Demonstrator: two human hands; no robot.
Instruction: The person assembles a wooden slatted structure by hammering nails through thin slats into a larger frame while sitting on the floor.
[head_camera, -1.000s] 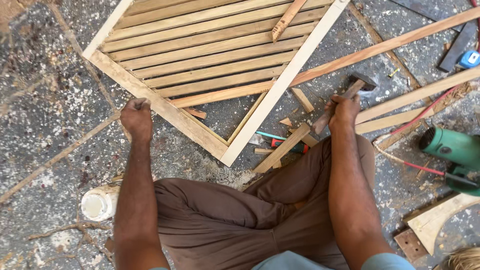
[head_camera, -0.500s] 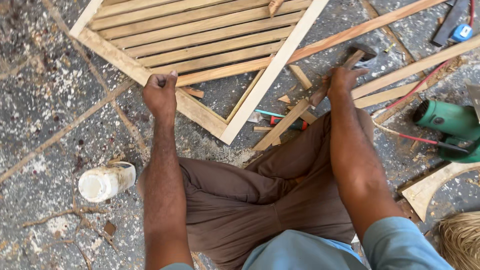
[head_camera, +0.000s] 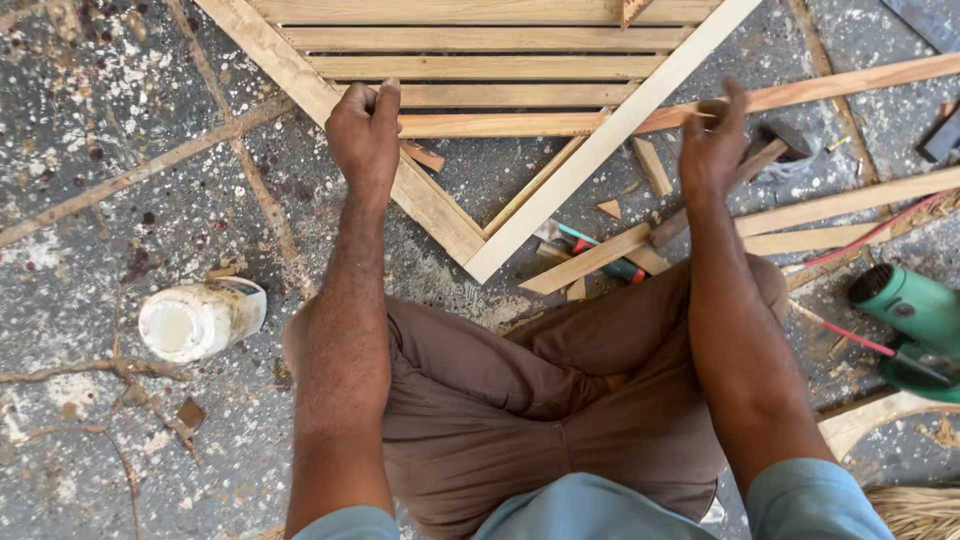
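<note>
Left hand (head_camera: 365, 130) at 11 o'clock of the view, curled in a loose fist, knuckles up, thumb raised. It sits over the lower-left rail of the slatted wooden frame (head_camera: 440, 215); whether it grips the rail or only rests on it, cannot tell.

Right hand (head_camera: 712, 145) at 1 o'clock, fingers drawn together near the thumb, raised above the floor. Whether something small is pinched between them, cannot tell. Just beyond it, at 2 o'clock, a hammer (head_camera: 770, 150) lies on the floor, dark head to the right, wooden handle running down-left under the hand.

Frame lies flat on the speckled concrete floor (head_camera: 90, 120), filling 12 o'clock, its corner pointing down toward the person's crossed legs in brown trousers (head_camera: 520, 400). 4 slats show inside it.

Loose long wooden strips (head_camera: 850, 200) fan out from 1 to 3 o'clock. Short offcuts (head_camera: 652, 165) scattered between frame corner and right knee. A teal-handled tool (head_camera: 610, 262) lies partly under one strip near centre.

White plastic jar (head_camera: 200, 318) on its side at 9 o'clock, well apart from left hand. Green power tool (head_camera: 915, 315) with red cable at 3 o'clock, near the right knee.
</note>
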